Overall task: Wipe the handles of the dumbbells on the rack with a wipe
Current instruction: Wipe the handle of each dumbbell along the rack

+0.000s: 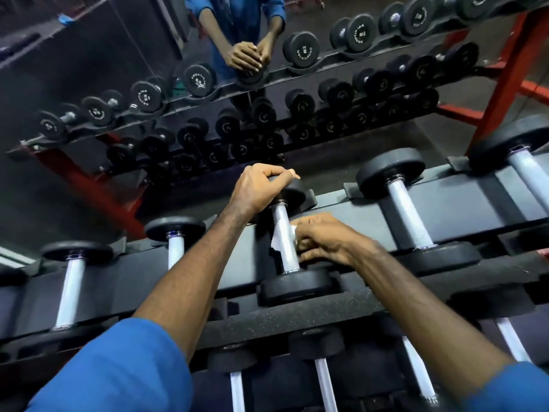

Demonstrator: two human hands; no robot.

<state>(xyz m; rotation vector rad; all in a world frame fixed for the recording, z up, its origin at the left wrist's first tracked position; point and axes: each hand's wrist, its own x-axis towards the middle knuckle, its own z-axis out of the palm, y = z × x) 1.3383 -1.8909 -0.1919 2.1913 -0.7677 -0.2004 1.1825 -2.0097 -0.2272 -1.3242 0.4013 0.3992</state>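
Nearest the camera, two blue sleeves (pixel 118 370) ran into bare forearms reaching over a black, speckled rubber-topped rack (pixel 297 315); on its top tier lay a dumbbell (pixel 286 242) with round matte-black heads and a knurled, silvery handle (pixel 285 233); the right hand (pixel 323 240) was curled at the handle's right side, fingers pinching a crumpled white wipe (pixel 277 242) that wrapped the bar; the left hand (pixel 261 185) was clamped over the far head, steadying it; neighbouring dumbbells (pixel 413 203) of the same make lay parallel on either side; beyond, a mirror (pixel 89 69) reflected the red-framed rack and rows of heads carrying white printed lettering too small to read.
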